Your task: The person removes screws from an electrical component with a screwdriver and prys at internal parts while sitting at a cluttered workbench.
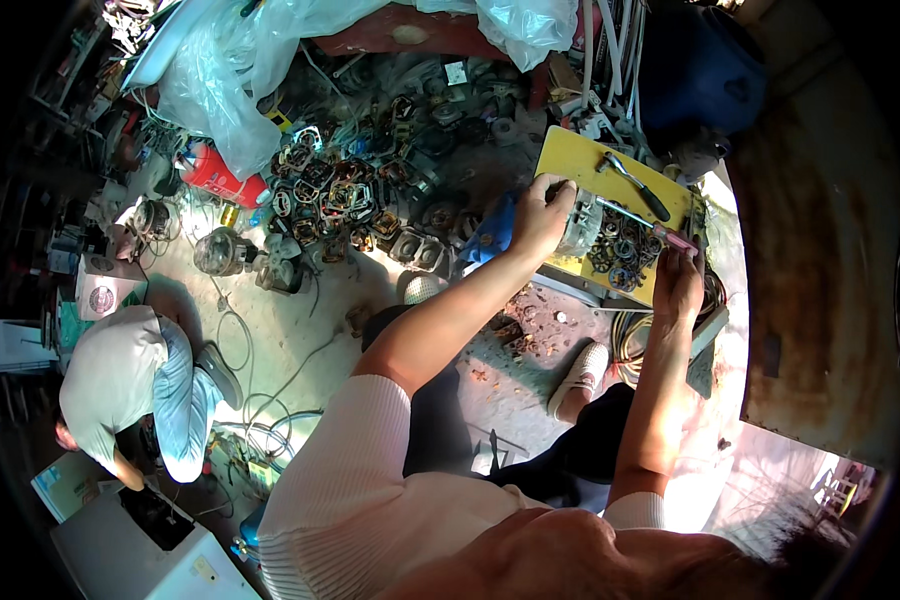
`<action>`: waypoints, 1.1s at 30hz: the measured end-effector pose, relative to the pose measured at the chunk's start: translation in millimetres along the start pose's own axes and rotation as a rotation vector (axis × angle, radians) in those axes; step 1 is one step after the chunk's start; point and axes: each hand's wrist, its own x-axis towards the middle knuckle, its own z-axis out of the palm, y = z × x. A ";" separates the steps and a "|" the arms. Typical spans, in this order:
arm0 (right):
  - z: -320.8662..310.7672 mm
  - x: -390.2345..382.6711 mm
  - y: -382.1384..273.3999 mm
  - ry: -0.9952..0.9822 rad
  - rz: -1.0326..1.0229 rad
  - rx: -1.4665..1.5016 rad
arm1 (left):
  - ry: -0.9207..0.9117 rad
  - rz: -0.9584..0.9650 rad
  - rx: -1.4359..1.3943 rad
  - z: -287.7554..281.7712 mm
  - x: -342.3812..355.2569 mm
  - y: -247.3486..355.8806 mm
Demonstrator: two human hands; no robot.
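Note:
My left hand point(542, 222) is closed around a grey metal housing point(579, 226), which looks like part of a motor, above a yellow board point(566, 155). In my right hand point(679, 284) is a screwdriver with a pinkish-red handle point(675, 240). Its long shaft points left, and its tip reaches the upper side of the housing. Whether the tip sits in a screw is too small to tell. Beyond the shaft, a ratchet wrench point(637, 187) with a black handle lies on the board. Several dark ring-shaped parts point(620, 250) are heaped between my hands.
Motor cores and metal scrap point(340, 190) cover the floor ahead, beside plastic sheeting point(220, 90) and a red container point(225, 177). A blue barrel point(700, 70) stands far right. Coiled hose point(630, 335) lies by my foot. Another person point(120, 375) bends over a white appliance point(160, 550) at left.

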 end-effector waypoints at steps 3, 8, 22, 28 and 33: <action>29.0 -20.3 -13.7 0.120 0.050 -0.062 | 0.014 -0.017 -0.002 -0.6 -1.3 0.4; -9.0 5.6 -5.0 -0.005 0.011 -0.080 | 0.019 -0.009 0.051 3.3 -0.2 -3.3; -35.8 23.3 3.6 -0.130 -0.038 -0.026 | 0.009 -0.028 0.099 5.0 -5.5 8.6; 22.0 -18.0 -9.2 0.112 0.036 -0.011 | 0.035 -0.023 0.117 -1.1 -4.6 4.8; -14.3 6.4 -0.9 -0.006 -0.021 -0.018 | 0.022 -0.036 0.071 2.4 -6.5 5.8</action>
